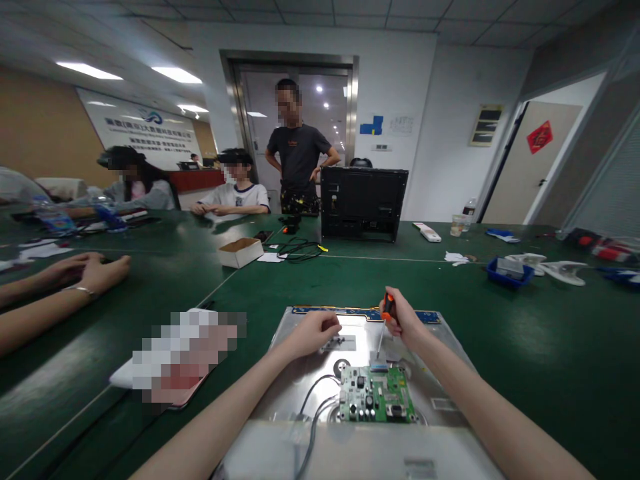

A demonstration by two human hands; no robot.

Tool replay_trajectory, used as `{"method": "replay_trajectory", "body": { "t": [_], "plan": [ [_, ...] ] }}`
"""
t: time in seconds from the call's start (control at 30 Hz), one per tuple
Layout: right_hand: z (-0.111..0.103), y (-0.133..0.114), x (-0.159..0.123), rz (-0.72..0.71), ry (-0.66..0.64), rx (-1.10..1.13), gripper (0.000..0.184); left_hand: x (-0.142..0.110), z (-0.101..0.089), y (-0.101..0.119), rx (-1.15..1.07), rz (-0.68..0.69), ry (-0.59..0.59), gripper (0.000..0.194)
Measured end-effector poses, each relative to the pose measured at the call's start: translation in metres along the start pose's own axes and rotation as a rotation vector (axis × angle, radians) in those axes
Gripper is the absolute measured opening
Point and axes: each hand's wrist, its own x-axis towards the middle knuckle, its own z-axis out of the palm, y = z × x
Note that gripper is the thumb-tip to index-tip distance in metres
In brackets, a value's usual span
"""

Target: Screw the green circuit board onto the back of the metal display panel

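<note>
The right hand [404, 321] is closed around the black-and-orange handle of a screwdriver [389, 306], whose shaft slants down to the upper edge of a green circuit board [375, 395]. The board lies on a silver metal panel [286, 395] at lower centre. The left hand [316, 331] is curled low over the panel, its fingertips beside small dark screws [341, 341]; whether it pinches anything I cannot tell. A blue strip [429, 317] runs along the panel's far edge, just beyond both hands. Dark cables [313, 427] reach the board's left side. Green surface [530, 347] stretches from the panel's right edge towards a blue tray [522, 281] at right; on the left, a partly blurred, pink-edged object [193, 363] lies nearer. Beyond the far edge, the surface extends to a cardboard box [240, 255] and a black casing [364, 200].
</note>
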Motion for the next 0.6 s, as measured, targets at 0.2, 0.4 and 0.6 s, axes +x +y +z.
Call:
{"method": "replay_trajectory", "body": {
  "t": [0.2,0.4,0.6],
  "plan": [
    [0.009,0.009,-0.002,-0.038,-0.001,0.078,0.054,-0.015,-0.003,-0.004,0.033,0.083,-0.003,0.016],
    [0.004,0.014,-0.014,-0.146,0.009,0.148,0.054,-0.017,-0.003,-0.008,0.068,0.096,-0.028,0.009],
    [0.012,0.023,-0.014,-0.157,-0.003,0.163,0.052,-0.017,-0.006,-0.002,0.022,0.073,-0.062,0.013]
  ]
}}
